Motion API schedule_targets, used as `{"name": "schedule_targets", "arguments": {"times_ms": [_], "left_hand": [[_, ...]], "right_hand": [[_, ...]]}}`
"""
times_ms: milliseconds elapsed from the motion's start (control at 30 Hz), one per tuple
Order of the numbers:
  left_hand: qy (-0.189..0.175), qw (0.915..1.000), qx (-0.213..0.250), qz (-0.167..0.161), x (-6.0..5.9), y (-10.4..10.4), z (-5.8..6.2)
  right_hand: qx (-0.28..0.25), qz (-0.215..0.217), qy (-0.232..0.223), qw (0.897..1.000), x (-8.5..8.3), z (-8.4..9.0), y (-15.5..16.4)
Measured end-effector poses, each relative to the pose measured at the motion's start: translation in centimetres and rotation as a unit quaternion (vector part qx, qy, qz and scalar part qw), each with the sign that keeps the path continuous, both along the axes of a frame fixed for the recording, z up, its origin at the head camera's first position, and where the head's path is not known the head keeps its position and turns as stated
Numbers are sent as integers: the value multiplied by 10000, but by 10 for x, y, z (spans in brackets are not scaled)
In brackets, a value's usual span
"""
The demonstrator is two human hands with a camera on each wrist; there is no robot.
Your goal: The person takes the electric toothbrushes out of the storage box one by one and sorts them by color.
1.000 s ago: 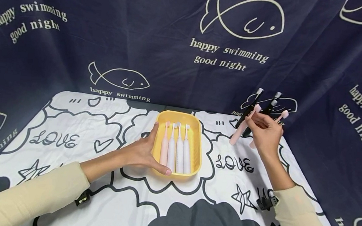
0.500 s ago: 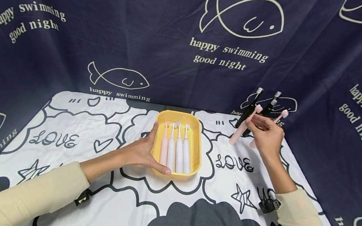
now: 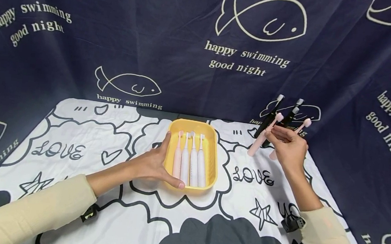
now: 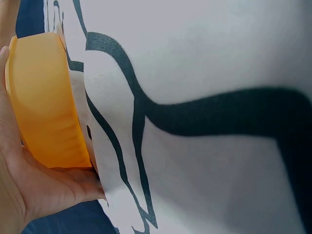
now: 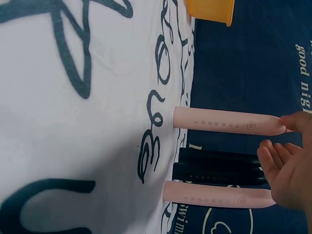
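My left hand (image 3: 155,165) grips the left side of a yellow plastic tray (image 3: 215,160), thumb along its near rim. Inside lie a pink electric toothbrush (image 3: 177,162) and three white electric toothbrushes (image 3: 193,167), side by side with heads away from me. At the right, my right hand (image 3: 289,147) pinches a pink electric toothbrush (image 5: 224,121) near its neck between thumb and index finger. It stands upright, its base right at the cloth. Another pink electric toothbrush (image 5: 219,195) stands beside it, partly behind the hand in the head view.
Three black electric toothbrushes (image 3: 270,120) stand upright behind the pink ones, close to the dark blue fish-print curtain (image 3: 188,57). A white cloth (image 3: 70,152) with cloud drawings covers the table. Curtains also rise at the left and right sides.
My right hand and forearm have shifted slightly to the right; the pink toothbrush at its fingertips has barely moved. The left hand and the tray have stayed in place.
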State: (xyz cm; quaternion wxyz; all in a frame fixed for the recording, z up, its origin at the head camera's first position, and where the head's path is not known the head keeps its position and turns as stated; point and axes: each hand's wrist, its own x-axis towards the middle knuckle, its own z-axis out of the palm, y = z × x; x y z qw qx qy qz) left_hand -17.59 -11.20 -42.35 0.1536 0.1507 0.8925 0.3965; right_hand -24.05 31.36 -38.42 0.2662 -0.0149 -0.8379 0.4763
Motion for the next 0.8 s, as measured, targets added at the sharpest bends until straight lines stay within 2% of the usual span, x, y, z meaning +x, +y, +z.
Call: {"name": "schedule_targets", "arguments": {"times_ms": [467,633,800], "left_hand": [[-28,10000,-59,18,-1,0,0],[-45,10000,-72,25,-1,0,0],[-7,10000,-43,17,0,0,-1]], "right_hand": [[382,-58,-479,9981,10,-4,4],[146,81,-786,9968,12,-7,8],[-516,459,-1327,9887,15,-9,10]]}}
